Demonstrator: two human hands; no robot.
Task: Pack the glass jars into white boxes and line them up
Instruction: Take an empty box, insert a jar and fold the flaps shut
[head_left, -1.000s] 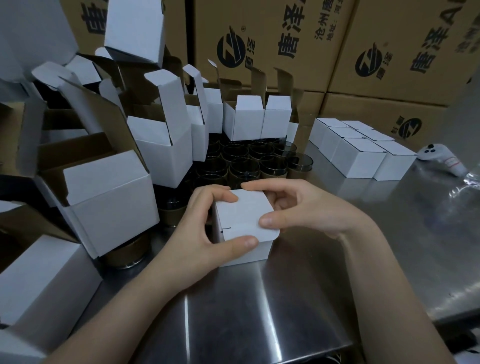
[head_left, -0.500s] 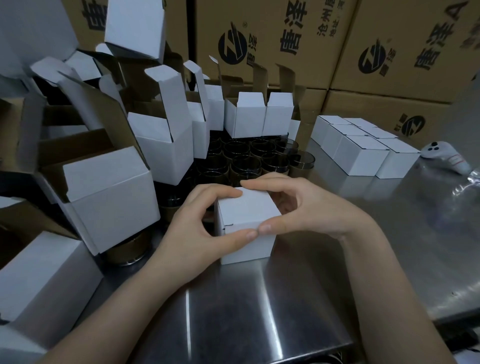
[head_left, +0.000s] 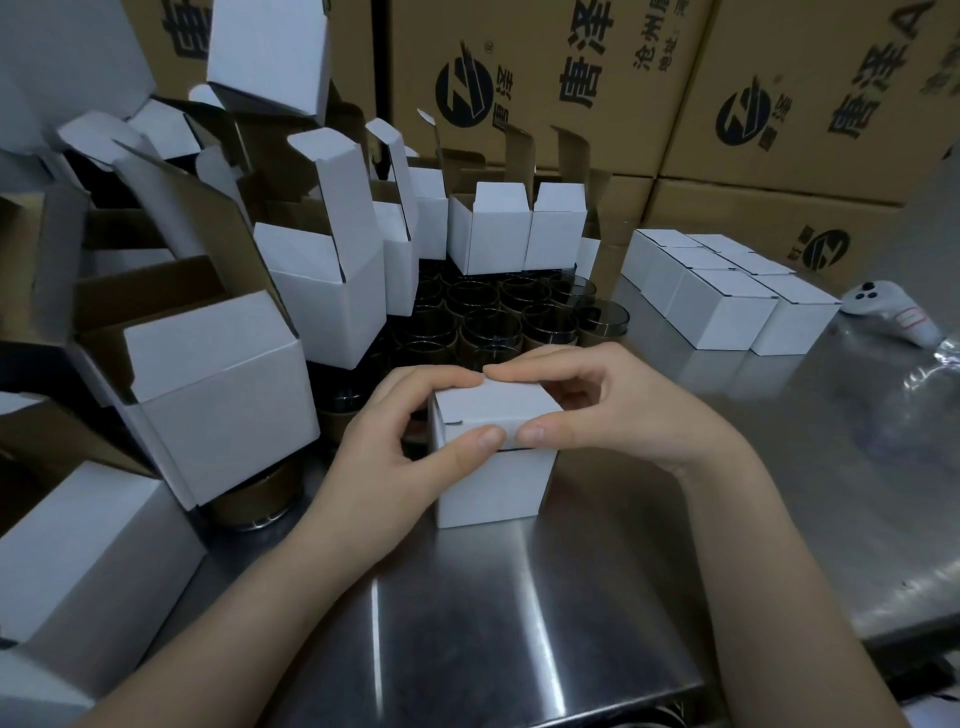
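Both hands are on the white box (head_left: 493, 483), upright mid-table (head_left: 467, 623): the left hand (head_left: 384, 462) curls round its left side, the right hand (head_left: 618, 415) pinches the lid, thumb tips side by side on the front edge. Glass jars (head_left: 498, 317) cluster just behind, and closed boxes (head_left: 727, 306) line up toward the far right edge.

Packing workshop: stacked brown cartons (head_left: 519, 78) behind a steel bench (head_left: 467, 623) crowded with white boxes (head_left: 722, 312) and glass jars (head_left: 488, 325).

six lined-up boxes (head_left: 719, 317); one box (head_left: 493, 483) held; one controller (head_left: 878, 312)
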